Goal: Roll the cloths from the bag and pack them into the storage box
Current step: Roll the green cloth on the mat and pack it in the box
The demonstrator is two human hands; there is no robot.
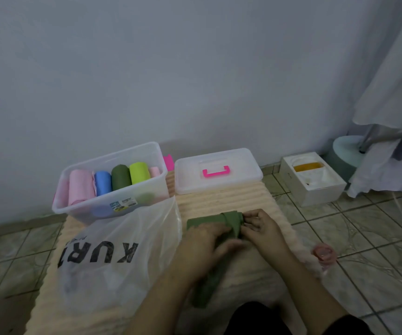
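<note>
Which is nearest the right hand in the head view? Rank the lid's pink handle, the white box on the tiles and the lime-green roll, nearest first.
From the right hand:
1. Pink handle, on the lid straight beyond it.
2. White box, far right on the tiles.
3. Lime-green roll, left, in the storage box.

A single head-worn view looks forward and steeply down, close over the peach mat [221, 201] (wide-angle, so edges bend), toward the wall [171, 68] beyond

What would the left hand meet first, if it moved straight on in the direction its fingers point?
The left hand points right along the green cloth, so it would probably meet the right hand first.
</note>
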